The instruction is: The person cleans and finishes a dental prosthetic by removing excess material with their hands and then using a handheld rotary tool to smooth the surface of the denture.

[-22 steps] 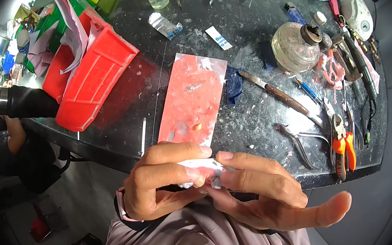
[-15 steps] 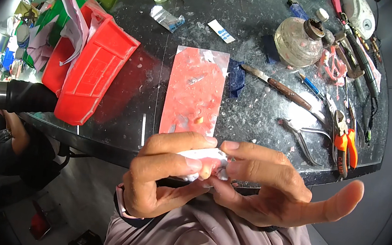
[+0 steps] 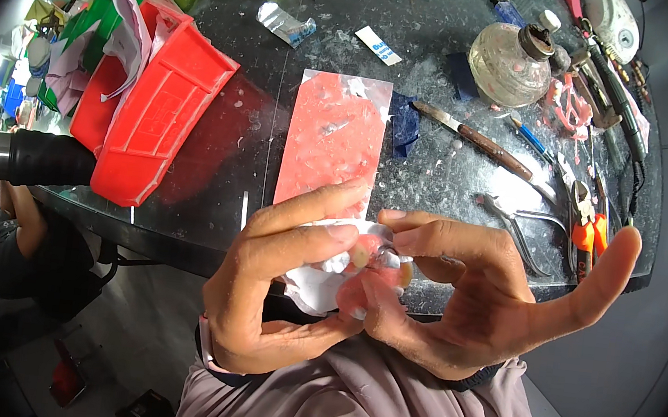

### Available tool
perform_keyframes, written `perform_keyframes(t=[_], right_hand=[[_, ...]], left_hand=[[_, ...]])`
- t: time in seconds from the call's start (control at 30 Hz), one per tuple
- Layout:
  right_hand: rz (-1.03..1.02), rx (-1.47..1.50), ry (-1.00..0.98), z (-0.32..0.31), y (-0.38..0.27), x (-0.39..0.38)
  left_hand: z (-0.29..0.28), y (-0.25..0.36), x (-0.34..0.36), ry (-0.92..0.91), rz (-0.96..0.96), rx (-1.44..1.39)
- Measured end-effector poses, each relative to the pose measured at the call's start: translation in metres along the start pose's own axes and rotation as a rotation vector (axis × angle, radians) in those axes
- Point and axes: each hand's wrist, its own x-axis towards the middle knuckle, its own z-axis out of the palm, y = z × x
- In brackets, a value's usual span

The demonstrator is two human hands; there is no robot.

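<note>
The dark, speckled bench top [image 3: 443, 188] was crowded. On its left a bright red plastic bin [image 3: 172, 108] leaned at an angle, with crumpled pale pink sheets [image 3: 120, 28] sticking up from it and a black ribbed cylinder [image 3: 51, 161] beside it. A flat, coral-red rectangular sheet [image 3: 331, 146] lay straight ahead, its near end partly hidden by the fingers. To the right I saw a knife with a brown wooden handle [image 3: 497, 149], silver pliers [image 3: 515, 221], orange-handled cutters [image 3: 586, 236] and, farther back, a round clear-glass jar with a dark neck [image 3: 502, 67].

The left hand [image 3: 243, 285] curved in from one side, its fingertips clamped on a lumpy, chalky white-and-pink model [image 3: 312, 288]. This was held up between the two hands at the bench's near edge. The right hand [image 3: 480, 299] pinched its other side, thumb below and fingers above, one finger standing out to the right. The fingers covered so much that I could not tell whether the pink part was joined to the white.

Beyond the sheet, a small white strip [image 3: 378, 45] bore blue printing.
</note>
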Motion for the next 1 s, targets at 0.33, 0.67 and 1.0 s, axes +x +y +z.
perform_keyframes(t=[0.33, 0.67, 1.0], right_hand=[[-0.228, -0.186, -0.029, -0.007, 0.002, 0.013], [0.198, 0.117, -0.181, -0.01, -0.015, 0.006], [0.287, 0.041, -0.296, -0.016, -0.026, 0.014]], left_hand=[[0.005, 0.005, -0.004, 0.079, -0.018, 0.083], [-0.007, -0.001, 0.002, -0.098, -0.103, -0.344], [-0.003, 0.014, -0.003, 0.001, -0.128, -0.242]])
